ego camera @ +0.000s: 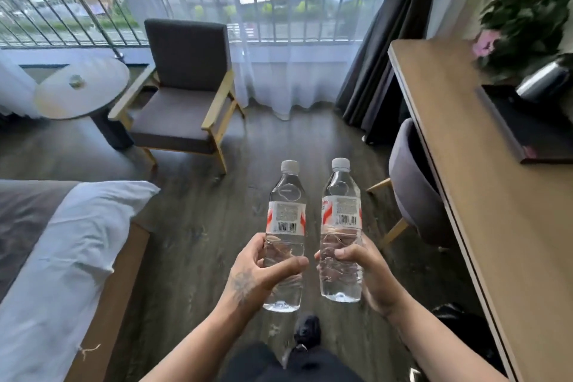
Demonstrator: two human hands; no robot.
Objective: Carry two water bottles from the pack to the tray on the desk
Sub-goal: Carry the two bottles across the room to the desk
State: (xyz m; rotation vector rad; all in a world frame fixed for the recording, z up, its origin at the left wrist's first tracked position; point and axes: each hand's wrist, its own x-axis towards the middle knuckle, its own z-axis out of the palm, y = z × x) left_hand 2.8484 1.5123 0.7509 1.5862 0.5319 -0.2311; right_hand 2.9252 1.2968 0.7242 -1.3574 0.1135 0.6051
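Observation:
I hold two clear water bottles upright in front of me, over the wooden floor. My left hand (259,273) grips the lower half of the left bottle (286,211). The right bottle (341,205) is held the same way by my right hand (366,270). Both bottles have white caps and white-and-red labels with barcodes. On the wooden desk (483,195) at the right lies a dark tray (524,130), with a metal kettle (542,80) standing on its far end. The bottle pack is out of view.
A grey desk chair (415,186) is tucked under the desk, just right of the bottles. A bed with white linen (62,251) fills the left. Ahead stand an armchair (183,93), a round side table (82,90) and curtains. A potted plant (524,22) sits on the desk's far end.

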